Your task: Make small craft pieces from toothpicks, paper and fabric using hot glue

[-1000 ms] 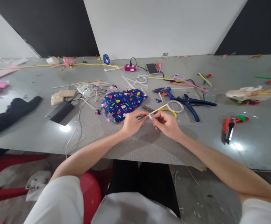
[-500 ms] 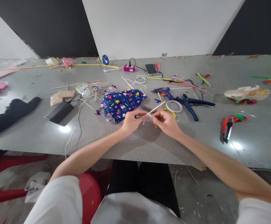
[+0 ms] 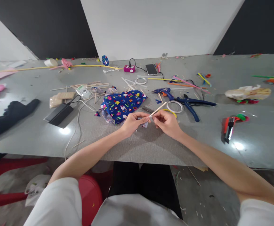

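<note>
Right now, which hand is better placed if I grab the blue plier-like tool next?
Probably your right hand: the tool lies ahead and to its right. Your left hand is farther away. Both hands are at the lower end of a slim pale wooden stick.

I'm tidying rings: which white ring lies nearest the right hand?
The white ring just beyond the right hand, beside the blue cutters; the other ring lies farther back, near the phone.

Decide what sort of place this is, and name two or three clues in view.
Most likely a craft workspace: a glue gun and blue cutters lie on the table, while a pale stick is pinched in the left hand.
</note>
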Motion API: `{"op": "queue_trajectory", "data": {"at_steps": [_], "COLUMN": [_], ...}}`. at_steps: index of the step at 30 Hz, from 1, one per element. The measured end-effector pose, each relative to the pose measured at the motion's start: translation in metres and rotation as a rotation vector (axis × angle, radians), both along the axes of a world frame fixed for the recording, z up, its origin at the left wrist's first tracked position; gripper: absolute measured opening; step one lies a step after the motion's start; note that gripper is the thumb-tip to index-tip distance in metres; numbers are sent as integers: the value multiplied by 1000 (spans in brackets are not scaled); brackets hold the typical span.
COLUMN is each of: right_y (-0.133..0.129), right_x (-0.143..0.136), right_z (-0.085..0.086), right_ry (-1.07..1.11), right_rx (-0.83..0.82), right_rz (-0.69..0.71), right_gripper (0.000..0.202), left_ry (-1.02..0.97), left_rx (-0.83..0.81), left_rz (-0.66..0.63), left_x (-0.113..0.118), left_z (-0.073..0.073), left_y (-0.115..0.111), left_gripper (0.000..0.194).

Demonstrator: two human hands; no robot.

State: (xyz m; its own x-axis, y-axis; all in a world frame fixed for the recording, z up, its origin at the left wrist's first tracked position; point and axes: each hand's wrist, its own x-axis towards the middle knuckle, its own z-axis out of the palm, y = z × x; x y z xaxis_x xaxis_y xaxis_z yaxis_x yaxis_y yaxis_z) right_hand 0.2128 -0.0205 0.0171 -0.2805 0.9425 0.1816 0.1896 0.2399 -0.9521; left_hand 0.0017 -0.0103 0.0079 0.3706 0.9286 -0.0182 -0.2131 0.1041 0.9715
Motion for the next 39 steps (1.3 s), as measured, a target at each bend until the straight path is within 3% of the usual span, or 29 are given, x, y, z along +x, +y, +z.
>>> {"op": "queue_trajectory", "data": {"at_steps": [24,39], "right_y": [-4,-5], "right_x": [-1,0], "right_z": [-2,-3], "right_ry": [-65,-66], "right_rx": [88,82], "right_rz": [-54,-32], "right_gripper": [36,31], "left_ry": [15,-35], "left_rx": [-52,-213], "left_rz": [-121,-187], "left_x": [-7,-7], "left_z": [0,3], "left_y": [5,7], "left_gripper": [36,39]}}
